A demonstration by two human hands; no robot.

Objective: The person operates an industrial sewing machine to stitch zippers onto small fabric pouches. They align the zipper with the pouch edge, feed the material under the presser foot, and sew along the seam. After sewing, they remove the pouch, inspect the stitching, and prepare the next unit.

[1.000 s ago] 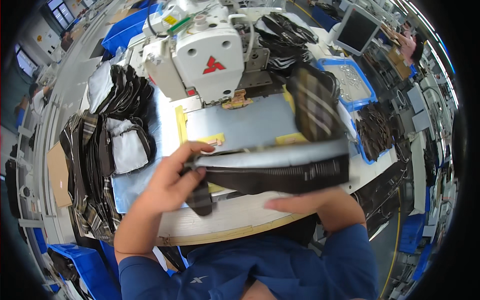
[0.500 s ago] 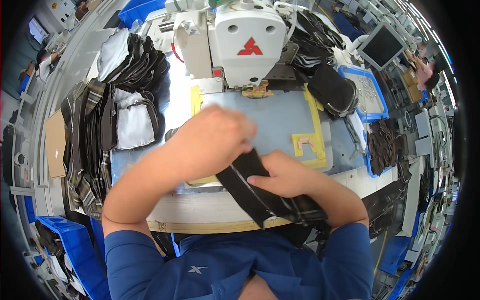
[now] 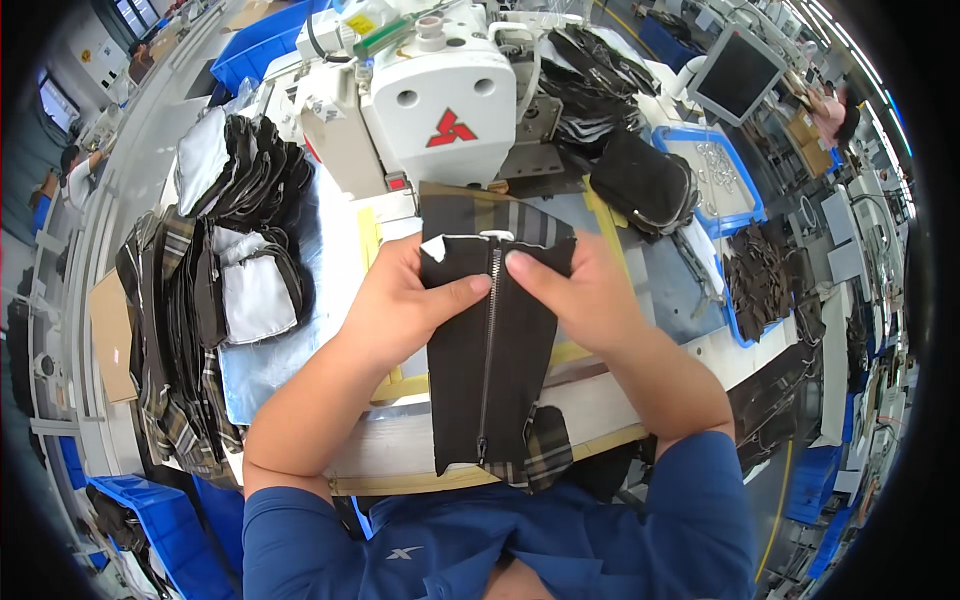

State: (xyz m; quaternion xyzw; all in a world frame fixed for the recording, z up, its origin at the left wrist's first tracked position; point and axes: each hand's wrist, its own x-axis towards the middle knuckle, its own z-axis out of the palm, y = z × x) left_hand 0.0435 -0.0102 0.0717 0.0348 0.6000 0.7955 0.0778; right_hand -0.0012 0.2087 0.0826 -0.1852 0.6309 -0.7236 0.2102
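A dark zippered fabric piece (image 3: 465, 370) hangs spread between my hands, its metal zipper running down the middle and plaid cloth showing at its top and bottom ends. My left hand (image 3: 405, 295) pinches its upper left side, thumb lying beside the zipper. On the upper right side my right hand (image 3: 585, 285) grips it, thumb near the zipper's top end. Most of my fingers are hidden behind the cloth. Directly beyond stands a white sewing machine (image 3: 440, 110), its needle area covered by the piece.
Stacked dark and plaid fabric pieces (image 3: 165, 330) lie at the left, beside pocket-like pieces with white lining (image 3: 258, 300). A black pouch (image 3: 645, 185) sits right of the machine. Blue trays hold metal parts (image 3: 715, 165) and dark strips (image 3: 760, 280). A blue bin (image 3: 165, 520) stands lower left.
The fabric piece has turned from a slanted, bunched position to upright and spread, zipper facing up. My left hand has moved to its left edge, my right hand up to its right edge.
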